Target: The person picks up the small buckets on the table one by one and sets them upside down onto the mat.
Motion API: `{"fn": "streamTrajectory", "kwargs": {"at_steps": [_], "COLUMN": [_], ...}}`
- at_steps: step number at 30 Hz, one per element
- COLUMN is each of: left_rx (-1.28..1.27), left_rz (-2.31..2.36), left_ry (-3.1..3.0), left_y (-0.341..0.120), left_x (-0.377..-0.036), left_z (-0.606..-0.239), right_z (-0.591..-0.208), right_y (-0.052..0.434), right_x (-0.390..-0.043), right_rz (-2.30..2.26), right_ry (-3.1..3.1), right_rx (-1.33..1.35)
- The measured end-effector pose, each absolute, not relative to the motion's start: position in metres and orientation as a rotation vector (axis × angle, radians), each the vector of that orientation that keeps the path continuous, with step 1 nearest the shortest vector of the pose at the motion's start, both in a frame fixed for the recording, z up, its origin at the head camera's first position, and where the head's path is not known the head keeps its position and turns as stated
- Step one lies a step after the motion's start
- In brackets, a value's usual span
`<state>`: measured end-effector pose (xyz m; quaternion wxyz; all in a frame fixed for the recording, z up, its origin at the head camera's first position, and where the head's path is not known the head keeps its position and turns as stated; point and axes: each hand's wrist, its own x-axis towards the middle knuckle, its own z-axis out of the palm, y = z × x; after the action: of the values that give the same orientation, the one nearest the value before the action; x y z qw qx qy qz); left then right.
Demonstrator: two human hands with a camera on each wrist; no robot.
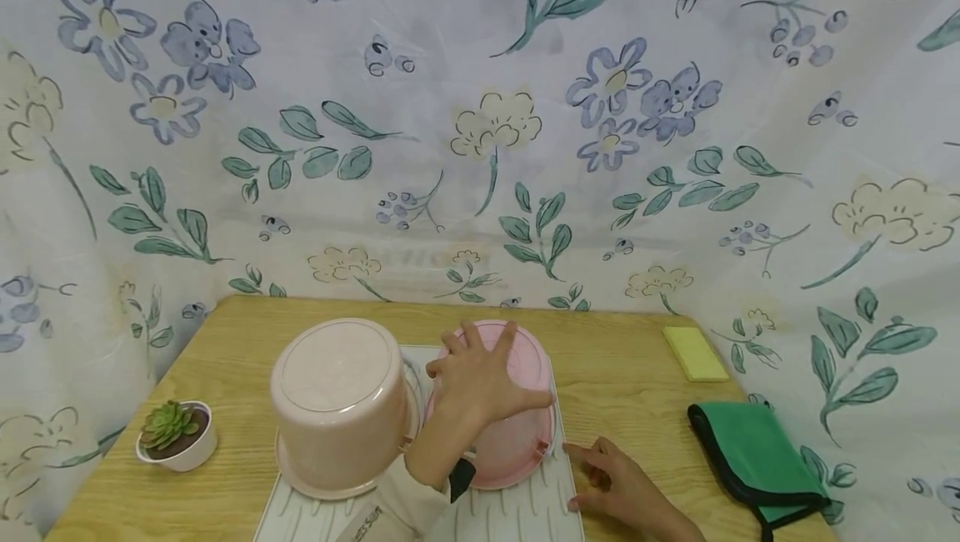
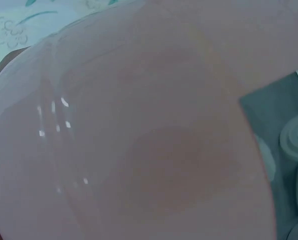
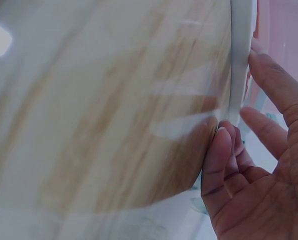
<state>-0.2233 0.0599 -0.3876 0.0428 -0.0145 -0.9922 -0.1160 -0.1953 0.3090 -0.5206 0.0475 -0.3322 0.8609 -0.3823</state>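
Observation:
Two upturned bowls stand on a white ribbed drying mat (image 1: pixel 517 517). My left hand (image 1: pixel 480 379) lies flat on the base of the pink bowl (image 1: pixel 517 442), fingers spread; that bowl (image 2: pixel 139 140) fills the left wrist view. Beside it on the left is a larger beige bowl (image 1: pixel 337 396) with a rim at its foot. My right hand (image 1: pixel 611 475) rests on the table at the mat's right edge. In the right wrist view its fingers (image 3: pixel 259 165) are loosely bent and touch the mat's edge (image 3: pixel 240 60), holding nothing.
A small potted succulent (image 1: pixel 174 434) stands at the table's left. A yellow sponge (image 1: pixel 695 353) lies at the back right, a folded green cloth (image 1: pixel 757 450) at the right edge. Flowered fabric hangs behind and beside the wooden table (image 1: pixel 630 375).

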Motion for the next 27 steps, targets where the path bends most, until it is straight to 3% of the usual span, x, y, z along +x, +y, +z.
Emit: {"fn": "streamTrajectory", "kwargs": {"at_steps": [20, 27], "left_rx": [-0.027, -0.161], "left_rz": [-0.198, -0.305], "left_ry": [-3.133, -3.143], "left_y": [0.075, 0.062], "left_x": [-0.23, -0.229], "left_z": [-0.382, -0.383], "right_z": [-0.517, -0.517], "right_y": [0.311, 0.309], "right_x": [-0.194, -0.194], "right_rz": [-1.174, -1.182], "right_ry": [2.598, 2.583], "right_rx": [-1.008, -1.002]}}
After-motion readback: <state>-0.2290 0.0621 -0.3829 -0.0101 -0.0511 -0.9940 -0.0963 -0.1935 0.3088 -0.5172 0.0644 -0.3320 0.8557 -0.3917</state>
